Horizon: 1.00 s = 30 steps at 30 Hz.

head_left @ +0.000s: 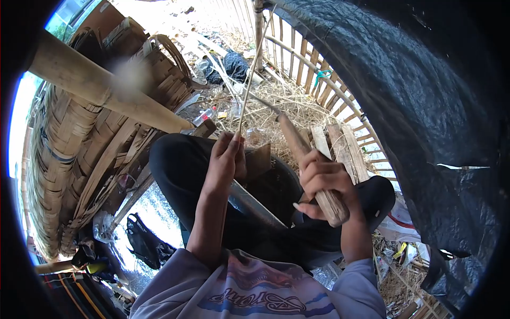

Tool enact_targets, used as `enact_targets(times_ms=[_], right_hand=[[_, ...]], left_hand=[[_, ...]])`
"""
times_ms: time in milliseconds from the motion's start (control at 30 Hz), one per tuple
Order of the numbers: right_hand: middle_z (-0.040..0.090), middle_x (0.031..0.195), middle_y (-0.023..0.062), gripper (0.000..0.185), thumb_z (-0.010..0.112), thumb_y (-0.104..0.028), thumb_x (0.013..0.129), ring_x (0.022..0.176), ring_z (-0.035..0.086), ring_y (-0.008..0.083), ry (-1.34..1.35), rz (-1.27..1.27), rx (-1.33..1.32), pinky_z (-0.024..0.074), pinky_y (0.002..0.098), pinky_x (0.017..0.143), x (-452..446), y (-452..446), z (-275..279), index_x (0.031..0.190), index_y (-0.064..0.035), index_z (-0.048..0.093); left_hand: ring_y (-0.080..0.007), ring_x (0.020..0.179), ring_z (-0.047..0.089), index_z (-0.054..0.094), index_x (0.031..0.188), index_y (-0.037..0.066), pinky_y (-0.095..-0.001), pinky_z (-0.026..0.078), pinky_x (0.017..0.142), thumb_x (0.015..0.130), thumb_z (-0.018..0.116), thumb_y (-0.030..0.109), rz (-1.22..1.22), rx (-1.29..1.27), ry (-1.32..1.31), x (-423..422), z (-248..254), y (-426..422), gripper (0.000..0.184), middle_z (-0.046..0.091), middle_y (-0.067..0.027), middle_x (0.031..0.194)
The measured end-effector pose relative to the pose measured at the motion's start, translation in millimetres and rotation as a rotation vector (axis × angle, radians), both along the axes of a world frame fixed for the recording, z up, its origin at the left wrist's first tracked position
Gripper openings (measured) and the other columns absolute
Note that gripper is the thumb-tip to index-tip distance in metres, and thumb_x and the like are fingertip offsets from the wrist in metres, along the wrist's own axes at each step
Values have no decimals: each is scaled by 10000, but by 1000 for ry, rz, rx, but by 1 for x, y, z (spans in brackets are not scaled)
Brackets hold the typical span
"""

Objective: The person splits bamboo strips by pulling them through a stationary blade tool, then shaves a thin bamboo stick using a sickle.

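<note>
My left hand (228, 155) pinches a long thin strip (251, 80), which rises from the fingers toward the top of the view. Wrapped round the thick wooden handle of a knife (294, 137) is my right hand (325, 181). The knife's narrow dark blade points up and left from the handle, its tip close to the strip; whether they touch I cannot tell. Below and between my hands, a dark container (284, 170) sits between my knees, with a flat brown piece (258, 159) at its near left side.
A thick bamboo pole (127, 106) and woven bamboo panels (79, 138) stand at left. Dark plastic sheeting (425, 95) hangs at right beside a slatted bamboo fence (319, 69). Straw, wooden boards (348, 149) and a plastic bottle (205, 115) lie ahead.
</note>
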State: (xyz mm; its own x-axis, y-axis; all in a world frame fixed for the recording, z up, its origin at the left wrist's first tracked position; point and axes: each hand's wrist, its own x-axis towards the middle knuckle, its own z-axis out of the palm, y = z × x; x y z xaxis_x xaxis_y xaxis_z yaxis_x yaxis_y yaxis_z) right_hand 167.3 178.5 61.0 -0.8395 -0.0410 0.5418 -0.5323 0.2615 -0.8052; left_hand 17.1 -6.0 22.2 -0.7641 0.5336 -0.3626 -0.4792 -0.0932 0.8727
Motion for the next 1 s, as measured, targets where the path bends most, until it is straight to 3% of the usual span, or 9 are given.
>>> enact_targets(times_ms=[133, 200, 333, 500, 733, 1000], right_hand=[[579, 777, 18, 200, 768, -77, 647, 823, 567, 247, 32, 200, 66, 477, 362, 761, 6, -30, 4, 718, -85, 582], [582, 794, 11, 202, 769, -63, 646, 829, 566, 248, 51, 207, 77, 482, 351, 747, 6, -32, 0, 737, -89, 590], [585, 768, 9, 237, 787, -69, 636, 802, 559, 240, 95, -78, 46, 486, 334, 670, 11, -21, 7, 720, -93, 568], [571, 717, 6, 249, 795, -117, 643, 755, 518, 218, 130, 55, -96, 479, 362, 683, 16, -24, 14, 671, -102, 548], [593, 745, -3, 215, 791, -68, 641, 778, 568, 216, 147, 212, -32, 487, 327, 635, 10, -38, 9, 683, -105, 584], [586, 786, -37, 205, 786, -90, 655, 808, 574, 194, 164, 206, 81, 491, 345, 677, 8, -44, 2, 718, -123, 594]], left_hand=[[-4, 443, 238, 495, 936, 90, -189, 161, 383, 999, 464, 244, 62, 0, -9, -16, 14, -5, 168, 318, 77, 625], [-5, 445, 238, 498, 941, 86, -187, 164, 385, 997, 469, 243, 77, 19, -8, -19, 14, -9, 169, 316, 77, 627], [-9, 460, 257, 503, 945, 82, -183, 178, 395, 991, 486, 243, 54, 42, 17, -23, 11, -13, 169, 344, 71, 634], [-13, 479, 274, 518, 964, 70, -182, 201, 413, 987, 497, 247, 21, 34, 45, -27, 6, -15, 180, 378, 58, 648], [-8, 455, 303, 528, 957, 77, -180, 209, 396, 983, 509, 263, 53, -5, 76, -22, 6, -6, 189, 405, 57, 597], [3, 452, 291, 557, 989, 42, -185, 202, 390, 1000, 470, 240, 10, -23, 174, -19, 0, -1, 217, 352, 84, 585]])
